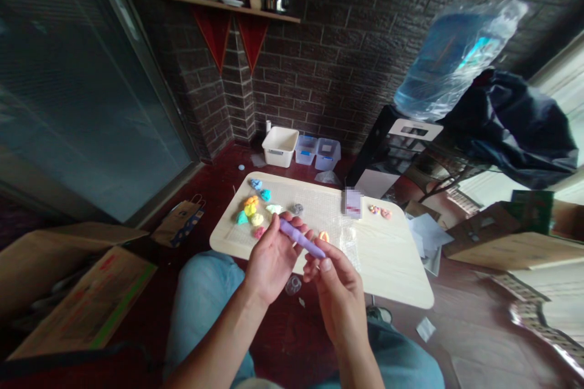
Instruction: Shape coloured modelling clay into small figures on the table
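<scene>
A purple roll of modelling clay (298,238) slants between my two hands, above the near edge of the table. Its upper end rests in the curled fingers of my left hand (274,255), palm up, with the thumb beside it. My right hand (337,276) pinches the tapered lower end between thumb and fingers. Beyond my left hand lie several soft lumps of clay, among them a yellow-orange one (250,205), a green one (241,217), a blue one (265,194) and a grey one (297,209). An orange-and-white striped piece (323,236) sits just past my fingers.
Bubble wrap (314,194) covers part of the low cream table (392,267). A small box (353,202) and two multicoloured pieces (379,211) are on its right. Storage bins (280,147) stand behind, near a water dispenser (387,152). Cardboard boxes (91,298) flank both sides.
</scene>
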A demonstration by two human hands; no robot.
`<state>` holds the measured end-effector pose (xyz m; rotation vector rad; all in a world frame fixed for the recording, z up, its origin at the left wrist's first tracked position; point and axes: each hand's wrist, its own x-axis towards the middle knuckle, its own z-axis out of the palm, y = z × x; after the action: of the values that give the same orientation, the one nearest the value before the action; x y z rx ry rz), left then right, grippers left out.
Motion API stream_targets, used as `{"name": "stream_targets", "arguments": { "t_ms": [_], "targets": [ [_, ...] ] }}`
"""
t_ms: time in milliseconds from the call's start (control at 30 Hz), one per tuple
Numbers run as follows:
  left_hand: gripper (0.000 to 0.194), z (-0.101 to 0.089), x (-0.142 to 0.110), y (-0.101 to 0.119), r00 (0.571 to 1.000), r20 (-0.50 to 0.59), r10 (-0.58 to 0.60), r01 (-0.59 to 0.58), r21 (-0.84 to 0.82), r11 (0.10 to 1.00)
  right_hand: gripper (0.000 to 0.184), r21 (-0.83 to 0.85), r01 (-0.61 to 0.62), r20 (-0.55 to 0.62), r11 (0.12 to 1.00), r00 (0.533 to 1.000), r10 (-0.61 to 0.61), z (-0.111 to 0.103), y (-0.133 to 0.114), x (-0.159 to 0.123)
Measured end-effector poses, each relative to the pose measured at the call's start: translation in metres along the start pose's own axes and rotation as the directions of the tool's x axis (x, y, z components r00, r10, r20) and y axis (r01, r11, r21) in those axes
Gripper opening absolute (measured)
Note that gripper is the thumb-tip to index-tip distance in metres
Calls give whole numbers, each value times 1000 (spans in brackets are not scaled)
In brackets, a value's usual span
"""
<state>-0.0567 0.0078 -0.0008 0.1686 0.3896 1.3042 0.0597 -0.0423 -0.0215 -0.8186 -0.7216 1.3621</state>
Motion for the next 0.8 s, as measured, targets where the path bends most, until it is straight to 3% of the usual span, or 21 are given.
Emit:
{"name": "stream_targets", "arguments": {
  "t_ms": [133,267,467,567,700,800],
  "targets": [
    [32,-5,0,-1,993,-46,113,-104,173,980,22,118,-46,9,992,999,45,5,-7,2],
    [45,-11,-1,-1,976,-13,217,-201,324,924,19,154,-55,-2,987,998,56,7,-12,4],
    [37,-12,0,-3,968,-7,249,-233,326,916,20,145,-56,-43,988,997,63,3,-14,7],
    [33,-8,-2,-4,978,11,209,-203,283,937,22,132,-52,-55,990,997,60,0,-11,7],
    [32,0,-3,-1,996,42,79,-84,150,985,20,-70,-22,-23,997,1000,20,-2,-5,0],
    [23,4,-1,0,984,61,168,-176,185,967,24,-336,70,-29,939,996,-85,0,-3,4]
  ]
}}
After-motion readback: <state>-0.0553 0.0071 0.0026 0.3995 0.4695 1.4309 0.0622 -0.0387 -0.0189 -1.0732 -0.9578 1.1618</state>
